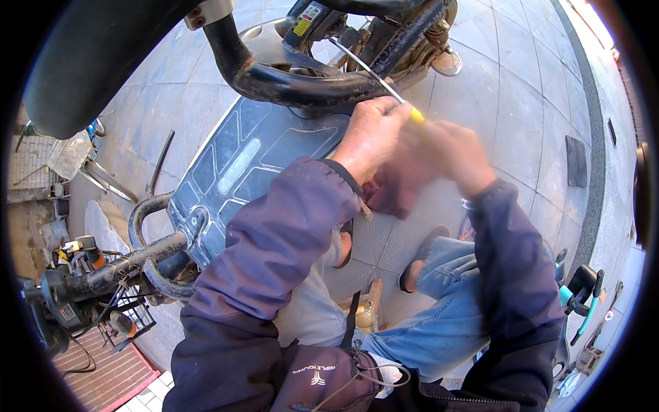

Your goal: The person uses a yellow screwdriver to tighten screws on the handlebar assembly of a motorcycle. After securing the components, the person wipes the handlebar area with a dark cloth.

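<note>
A screwdriver [374, 74] with a long metal shaft and yellow handle slants up and left toward the scooter's black tubular frame [302, 82]. My left hand [373, 137] is closed, its fingertips pinching the shaft near the handle. Wrapped round the handle's end, my right hand [458, 154] is smeared by motion. The shaft's tip lies near dark mechanical parts [371, 41], and what it touches is too small to tell. Below both hands is a dark red cloth [391, 192], partly blurred; whether a hand holds it cannot be made out.
The scooter's grey footboard [240, 165] lies left of my hands, its handlebar column [130, 271] at lower left. A dark seat [103, 62] looms at upper left. A black bar [161, 161] and a flat dark piece [576, 161] lie on the paving. Tools [607, 316] sit at far right.
</note>
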`<state>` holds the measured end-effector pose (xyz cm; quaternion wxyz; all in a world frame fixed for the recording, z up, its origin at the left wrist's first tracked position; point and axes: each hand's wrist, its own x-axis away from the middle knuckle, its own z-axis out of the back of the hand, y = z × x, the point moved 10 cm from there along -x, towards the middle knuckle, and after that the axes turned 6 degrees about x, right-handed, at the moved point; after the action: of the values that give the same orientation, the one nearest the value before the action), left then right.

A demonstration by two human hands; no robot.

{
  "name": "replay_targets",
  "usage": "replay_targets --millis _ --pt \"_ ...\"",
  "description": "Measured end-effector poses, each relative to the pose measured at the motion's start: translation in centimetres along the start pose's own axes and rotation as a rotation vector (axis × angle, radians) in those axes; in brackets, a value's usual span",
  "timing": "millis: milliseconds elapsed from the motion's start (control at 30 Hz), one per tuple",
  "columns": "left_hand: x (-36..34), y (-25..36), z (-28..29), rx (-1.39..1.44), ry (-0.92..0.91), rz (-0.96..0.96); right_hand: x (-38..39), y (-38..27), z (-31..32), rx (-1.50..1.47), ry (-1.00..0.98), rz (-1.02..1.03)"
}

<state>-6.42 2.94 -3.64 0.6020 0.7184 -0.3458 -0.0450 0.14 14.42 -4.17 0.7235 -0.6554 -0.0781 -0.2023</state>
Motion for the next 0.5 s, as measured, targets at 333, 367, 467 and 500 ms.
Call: replay_targets --millis 333,367,467,500 --pt "0.2 0.4 0.0 0.02 -0.005 0.008 0.4 -1.0 0.1 0.02 0.037 0.048" --pt "0.2 0.4 0.0 0.021 -0.004 0.005 0.4 -0.8 0.1 0.0 0.036 0.03" --pt "0.2 0.2 -0.1 0.023 -0.004 0.002 0.5 -0.5 0.2 -0.014 0.036 0.027" --pt "0.2 0.2 -0.2 0.023 -0.006 0.005 0.6 -0.6 0.2 -0.01 0.037 0.034"
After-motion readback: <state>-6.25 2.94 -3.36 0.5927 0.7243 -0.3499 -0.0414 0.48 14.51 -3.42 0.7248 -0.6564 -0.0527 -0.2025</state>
